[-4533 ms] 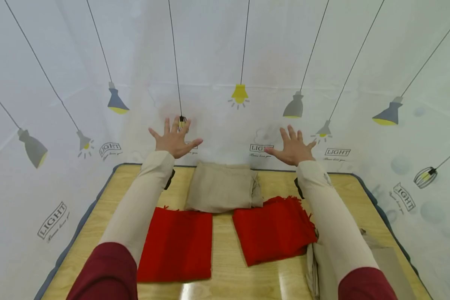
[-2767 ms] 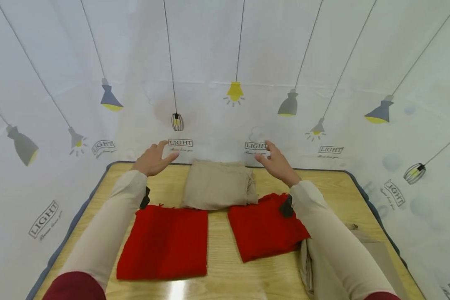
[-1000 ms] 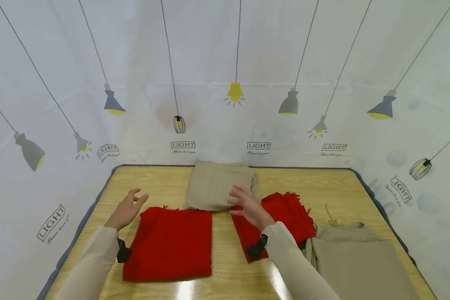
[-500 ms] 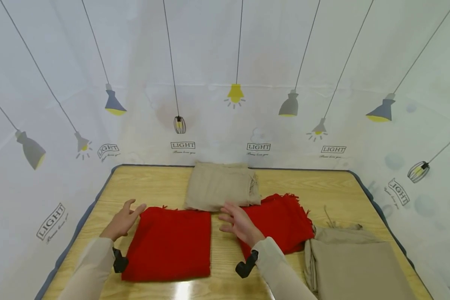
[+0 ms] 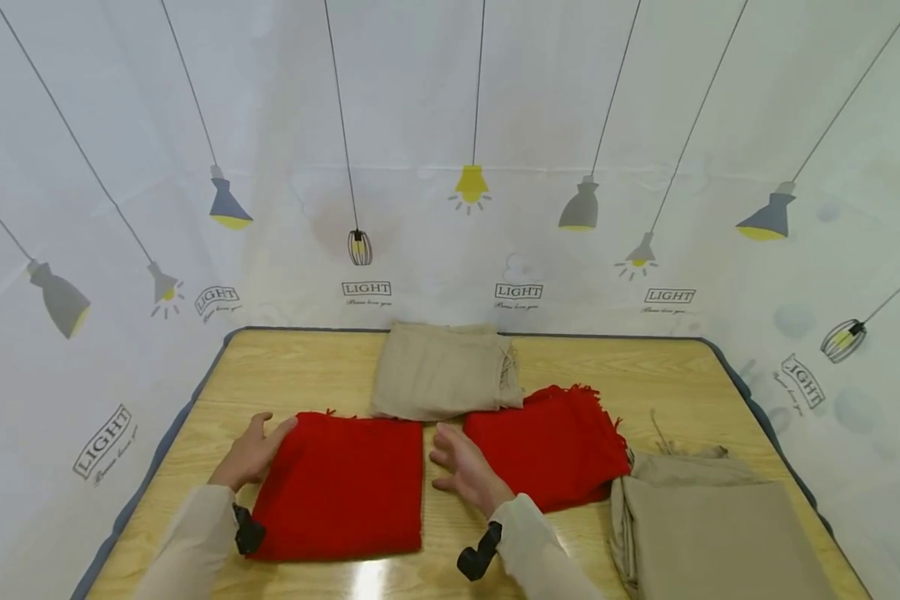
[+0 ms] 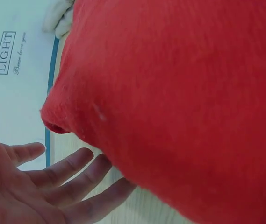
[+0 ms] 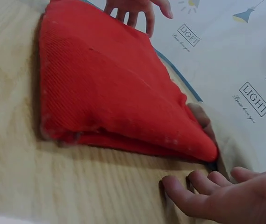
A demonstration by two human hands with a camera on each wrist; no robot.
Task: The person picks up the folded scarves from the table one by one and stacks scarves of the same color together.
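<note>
A folded red cloth (image 5: 345,487) lies on the wooden table (image 5: 307,375) at the front left. My left hand (image 5: 251,454) lies open at its left edge, fingers straight and touching the fabric (image 6: 179,93). My right hand (image 5: 463,467) lies open on the table in the gap between this cloth and a second red cloth with a fringe (image 5: 551,454). Its fingertips (image 7: 189,191) point at the first cloth's right edge (image 7: 109,93), just short of it. In the right wrist view the left hand (image 7: 137,7) shows at the cloth's far side.
A folded beige cloth (image 5: 442,371) lies at the back middle, touching both red cloths. A larger beige cloth (image 5: 712,533) lies at the front right. White sheeting printed with lamps (image 5: 450,167) walls the table on three sides.
Both hands came down from the back wall and drew toward me. They now lie low on either side of the left red cloth. The cloths have not moved.
</note>
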